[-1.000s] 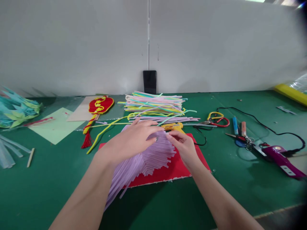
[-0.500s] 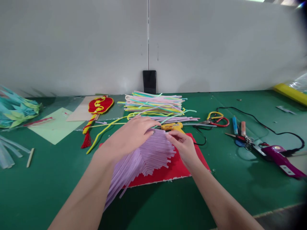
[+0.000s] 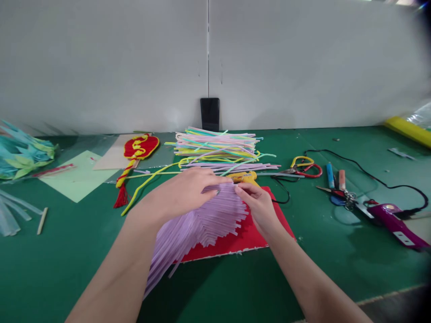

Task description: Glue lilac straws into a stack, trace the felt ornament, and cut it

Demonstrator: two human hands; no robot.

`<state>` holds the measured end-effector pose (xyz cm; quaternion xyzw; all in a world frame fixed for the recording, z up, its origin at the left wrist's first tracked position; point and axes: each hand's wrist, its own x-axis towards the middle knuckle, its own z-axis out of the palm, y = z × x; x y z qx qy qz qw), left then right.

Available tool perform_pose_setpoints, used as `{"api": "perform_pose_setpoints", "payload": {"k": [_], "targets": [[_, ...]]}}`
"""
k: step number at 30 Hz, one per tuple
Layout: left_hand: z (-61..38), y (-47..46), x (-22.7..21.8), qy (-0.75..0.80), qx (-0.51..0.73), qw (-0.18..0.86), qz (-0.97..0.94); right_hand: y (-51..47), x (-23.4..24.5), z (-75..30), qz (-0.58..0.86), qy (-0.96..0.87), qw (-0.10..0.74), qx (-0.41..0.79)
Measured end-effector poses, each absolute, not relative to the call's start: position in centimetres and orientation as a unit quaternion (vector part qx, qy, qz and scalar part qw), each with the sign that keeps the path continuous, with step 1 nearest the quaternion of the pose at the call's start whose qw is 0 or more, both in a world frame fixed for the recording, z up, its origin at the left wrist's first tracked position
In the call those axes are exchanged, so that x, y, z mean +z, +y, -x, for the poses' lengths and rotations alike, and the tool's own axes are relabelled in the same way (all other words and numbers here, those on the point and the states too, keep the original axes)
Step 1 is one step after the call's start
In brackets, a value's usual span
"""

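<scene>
Head view: a lilac chenille-stem panel [image 3: 220, 217] under the left hand [image 3: 183, 193] and the right hand [image 3: 260, 202].
Loose stem ends spill past the near left corner of the red board [image 3: 232, 246]. Ribs are probably best kept parallel and snug, with light pressure so the herringbone doesn't skew. The panel lies partly beneath the left palm, left of the right fingertips; left fingers are loosely bent, thumb apart, any grip impossible to tell. Right thumb and forefinger meet in an apparent pinch at its far right edge. Beyond sit a yellow glue gun [image 3: 248, 176], then a multicoloured stem pile [image 3: 217, 144].
</scene>
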<state>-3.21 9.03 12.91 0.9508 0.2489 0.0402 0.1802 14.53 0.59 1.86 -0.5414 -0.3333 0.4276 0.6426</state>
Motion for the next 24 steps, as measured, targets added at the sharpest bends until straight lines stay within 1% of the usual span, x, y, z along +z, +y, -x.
{"api": "perform_pose_setpoints", "payload": {"k": [9, 24], "targets": [[3.42, 8.85, 12.54, 0.270, 0.030, 0.171, -0.947, 0.58, 1.90, -14.49, 0.555, -0.332, 0.636, 0.420], [3.40, 8.65, 12.78, 0.278, 0.027, 0.188, -0.942, 0.55, 2.05, -14.45, 0.567, -0.342, 0.627, 0.410]]}}
